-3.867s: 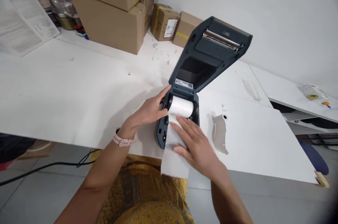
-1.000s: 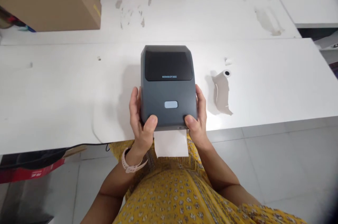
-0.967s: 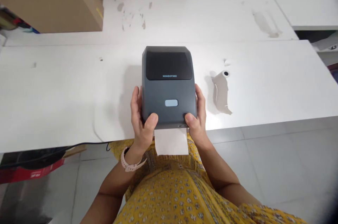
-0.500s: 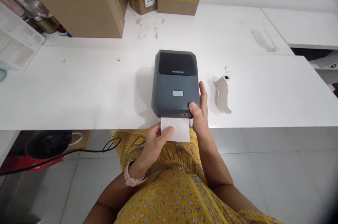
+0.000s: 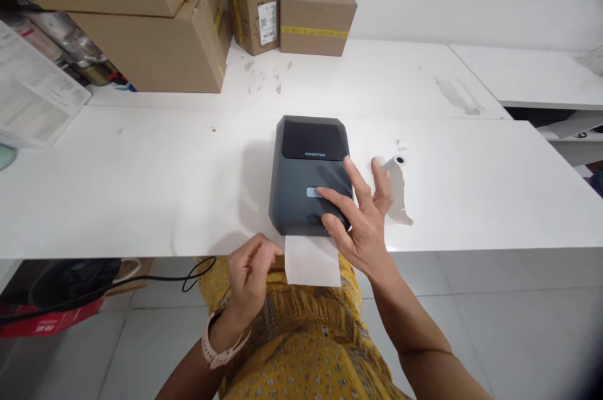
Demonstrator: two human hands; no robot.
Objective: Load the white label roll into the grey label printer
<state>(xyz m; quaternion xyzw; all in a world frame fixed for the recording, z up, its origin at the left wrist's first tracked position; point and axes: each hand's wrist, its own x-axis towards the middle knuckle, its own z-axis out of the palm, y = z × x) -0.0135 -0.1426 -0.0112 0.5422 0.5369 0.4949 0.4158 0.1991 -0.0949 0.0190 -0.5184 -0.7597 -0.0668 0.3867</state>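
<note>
A dark grey label printer (image 5: 287,205) sits near the front edge of the white table, its dark lid panel on the far side. White paper (image 5: 312,265) sticks out of its front and hangs over the table edge. My right hand (image 5: 362,224) is spread over the printer's right side, its index fingertip on the light-blue button (image 5: 311,193). Just left of the paper is my left hand (image 5: 252,271), fingers curled in, with nothing visible in them; one fingertip comes close to the paper's left edge.
Right of the printer lies a small paper roll (image 5: 399,161) with a torn strip (image 5: 399,202). Cardboard boxes (image 5: 315,14) stand at the back, with a bigger stack (image 5: 155,51) at the left. A black cable (image 5: 160,276) runs below the table edge at the left.
My left hand has let go of the paper and moved left. My right hand has left the printer's front right corner and reached over to its button. More paper now shows.
</note>
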